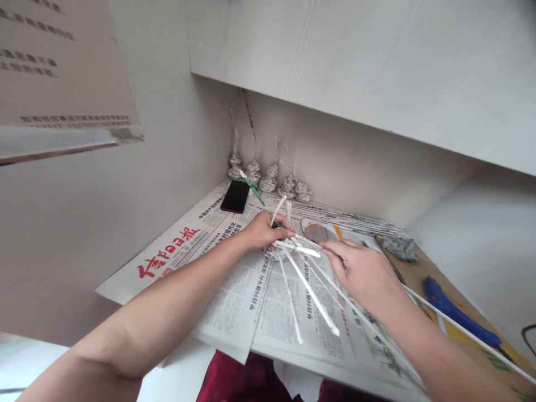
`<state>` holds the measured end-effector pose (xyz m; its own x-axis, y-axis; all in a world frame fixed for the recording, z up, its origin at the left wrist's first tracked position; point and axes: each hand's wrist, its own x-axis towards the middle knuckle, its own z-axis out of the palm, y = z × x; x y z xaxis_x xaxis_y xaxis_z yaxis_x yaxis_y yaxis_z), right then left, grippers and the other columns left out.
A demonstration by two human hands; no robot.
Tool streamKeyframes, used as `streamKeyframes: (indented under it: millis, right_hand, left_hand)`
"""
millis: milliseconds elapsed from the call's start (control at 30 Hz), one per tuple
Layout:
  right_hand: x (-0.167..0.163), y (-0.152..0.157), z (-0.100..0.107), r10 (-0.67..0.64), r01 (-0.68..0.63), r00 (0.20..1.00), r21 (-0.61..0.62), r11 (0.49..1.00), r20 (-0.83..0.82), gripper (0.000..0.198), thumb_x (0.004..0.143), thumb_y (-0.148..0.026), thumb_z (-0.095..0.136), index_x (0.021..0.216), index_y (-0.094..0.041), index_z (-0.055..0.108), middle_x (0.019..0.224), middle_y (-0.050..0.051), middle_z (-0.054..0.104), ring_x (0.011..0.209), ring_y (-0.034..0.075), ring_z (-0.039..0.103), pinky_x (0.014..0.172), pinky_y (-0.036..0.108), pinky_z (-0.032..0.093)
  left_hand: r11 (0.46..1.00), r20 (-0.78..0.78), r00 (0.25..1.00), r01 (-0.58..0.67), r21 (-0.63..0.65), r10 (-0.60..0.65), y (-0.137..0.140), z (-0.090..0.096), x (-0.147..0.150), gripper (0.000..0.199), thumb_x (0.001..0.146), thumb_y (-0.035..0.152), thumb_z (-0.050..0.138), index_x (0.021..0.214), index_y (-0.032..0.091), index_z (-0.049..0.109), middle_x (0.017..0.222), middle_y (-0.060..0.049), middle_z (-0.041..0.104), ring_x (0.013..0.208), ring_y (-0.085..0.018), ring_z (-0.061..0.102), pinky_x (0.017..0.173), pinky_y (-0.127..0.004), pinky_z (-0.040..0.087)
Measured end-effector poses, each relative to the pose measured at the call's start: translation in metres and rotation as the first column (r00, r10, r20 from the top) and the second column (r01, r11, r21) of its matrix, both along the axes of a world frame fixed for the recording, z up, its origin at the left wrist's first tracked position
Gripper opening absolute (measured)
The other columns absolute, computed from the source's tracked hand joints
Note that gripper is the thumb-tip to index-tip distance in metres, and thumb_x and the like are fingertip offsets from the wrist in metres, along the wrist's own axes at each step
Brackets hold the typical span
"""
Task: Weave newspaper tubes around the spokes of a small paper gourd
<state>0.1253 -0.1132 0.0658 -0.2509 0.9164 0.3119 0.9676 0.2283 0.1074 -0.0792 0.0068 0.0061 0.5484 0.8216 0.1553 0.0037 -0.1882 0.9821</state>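
Observation:
My left hand [268,229] is closed over a small woven piece [273,253] of rolled paper, low over the newspaper. White and green-tinted paper tubes fan out from it, one white tube [312,293] pointing toward me and a green tube [256,192] pointing away. My right hand [360,268] pinches a thin paper tube [307,241] to the right of the piece, and the tube stretches between both hands. The palm side of the left fingers and part of the woven piece are hidden.
Several woven gourd shapes [268,178] stand against the back wall. A black phone [235,196] lies at the left on newspaper [221,262]. Loose paper tubes [347,216] lie behind the hands. At right are a grey cloth-like lump [400,249] and a blue glue gun [456,312]. A shelf panel [355,67] overhangs.

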Motion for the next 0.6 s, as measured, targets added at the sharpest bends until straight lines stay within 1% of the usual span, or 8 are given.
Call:
streamKeyframes:
  millis: [200,333,600]
  right_hand:
    - [0.0023,0.0013,-0.0042,0.011,-0.011,0.999,0.010,1.000,-0.033,0.030,0.090,-0.023,0.046,0.107,-0.029,0.069,0.095,0.001,0.072,0.080,0.019,0.068,0.068,0.029,0.046]
    - [0.0034,0.0047,-0.0060,0.024,-0.022,0.998,0.031,0.999,-0.053,0.029,0.090,-0.023,0.045,0.106,-0.028,0.070,0.095,0.002,0.072,0.079,0.018,0.068,0.069,0.029,0.047]
    - [-0.0062,0.0047,-0.0065,0.037,-0.035,0.995,0.016,0.999,-0.094,0.029,0.094,-0.029,0.043,0.104,-0.028,0.070,0.095,0.001,0.073,0.080,0.019,0.068,0.070,0.030,0.047]
  left_hand:
    - [1.000,0.014,1.000,-0.003,0.011,0.003,-0.0003,-0.0012,-0.0006,0.031,0.069,0.037,0.074,0.085,0.011,0.069,0.068,-0.003,0.065,0.047,-0.009,0.055,0.038,-0.019,0.047]
    - [1.000,0.003,1.000,-0.011,0.010,0.011,0.0005,-0.0025,-0.0001,0.031,0.069,0.037,0.074,0.086,0.011,0.069,0.068,-0.003,0.065,0.049,-0.009,0.056,0.039,-0.018,0.046]
    - [1.000,-0.004,1.000,-0.016,0.004,0.016,-0.0010,-0.0008,0.0013,0.029,0.069,0.037,0.073,0.083,0.012,0.069,0.064,-0.002,0.063,0.049,-0.009,0.056,0.040,-0.019,0.047]
